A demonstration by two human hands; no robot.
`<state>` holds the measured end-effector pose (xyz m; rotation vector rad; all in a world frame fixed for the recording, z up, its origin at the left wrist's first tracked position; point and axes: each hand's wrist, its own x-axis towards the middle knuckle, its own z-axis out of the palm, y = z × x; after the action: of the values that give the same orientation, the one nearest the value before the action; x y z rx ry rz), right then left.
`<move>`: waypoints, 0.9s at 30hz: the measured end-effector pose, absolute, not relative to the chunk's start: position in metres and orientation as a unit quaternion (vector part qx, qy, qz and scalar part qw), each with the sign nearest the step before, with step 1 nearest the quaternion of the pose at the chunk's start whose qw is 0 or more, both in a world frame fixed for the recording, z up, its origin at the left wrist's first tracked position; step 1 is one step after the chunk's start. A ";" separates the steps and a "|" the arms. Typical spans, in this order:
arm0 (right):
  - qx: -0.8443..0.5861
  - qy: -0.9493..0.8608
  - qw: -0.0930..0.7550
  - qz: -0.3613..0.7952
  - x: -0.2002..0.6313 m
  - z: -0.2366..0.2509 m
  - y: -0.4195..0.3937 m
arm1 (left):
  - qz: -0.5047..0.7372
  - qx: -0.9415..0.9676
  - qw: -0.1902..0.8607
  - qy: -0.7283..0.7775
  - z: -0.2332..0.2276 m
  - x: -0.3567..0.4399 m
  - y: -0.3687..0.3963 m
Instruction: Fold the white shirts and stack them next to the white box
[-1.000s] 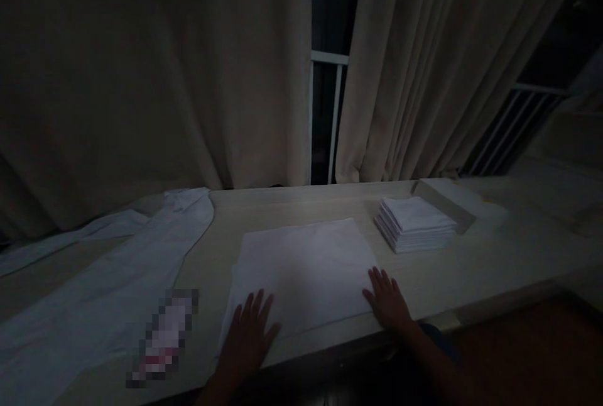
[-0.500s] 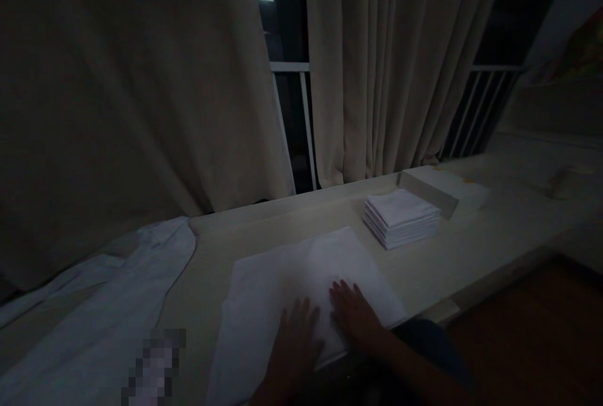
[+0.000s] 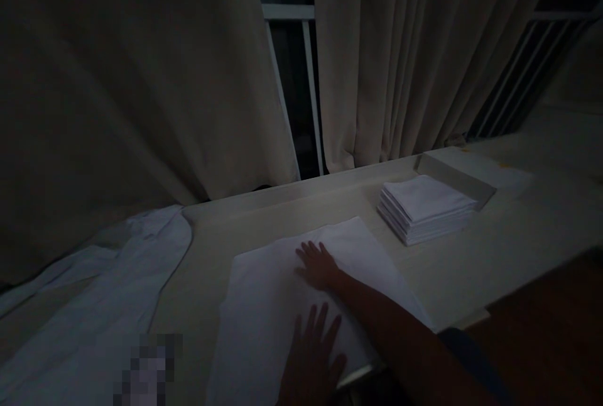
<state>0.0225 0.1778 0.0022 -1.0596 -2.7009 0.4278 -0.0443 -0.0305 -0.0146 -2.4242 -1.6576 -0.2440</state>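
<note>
A white cloth [image 3: 264, 293] lies spread flat on the pale tabletop in front of me. My right hand [image 3: 318, 266] rests palm down near its middle, fingers spread. Closer to the front edge, my left hand [image 3: 315, 352] also lies flat on the cloth with its fingers apart. Neither hand holds anything. To the right of the cloth sits a neat stack of folded white cloths [image 3: 426, 208]. Another white cloth [image 3: 108, 305] is laid out loosely on the left, partly crumpled toward the back.
Behind the stack stands a low white box [image 3: 475, 170] or tray with small orange marks. Beige curtains [image 3: 391, 60] hang along the table's back edge [image 3: 301, 187], with a white railing [image 3: 288, 12] between them. A blurred pixel patch covers something at the lower left.
My right hand has slid left and farther away across the cloth. My left hand has shifted slightly right and nearer to me. The view has tilted downward.
</note>
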 end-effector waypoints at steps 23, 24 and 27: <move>-0.372 -0.918 0.081 0.113 0.124 0.001 0.256 | -0.027 -0.734 0.018 -0.679 -0.009 -0.135 0.149; -0.399 -0.907 0.081 0.109 0.134 -0.002 0.266 | -0.021 -0.719 0.021 -0.695 -0.013 -0.153 0.148; -0.459 -0.879 0.092 0.088 0.167 -0.014 0.289 | 0.009 -0.647 0.042 -0.761 -0.022 -0.215 0.133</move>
<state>0.1668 0.2892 -0.0140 -1.3631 -2.6107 0.2607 -0.2150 0.1331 -0.0222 -1.9810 -2.3278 0.0289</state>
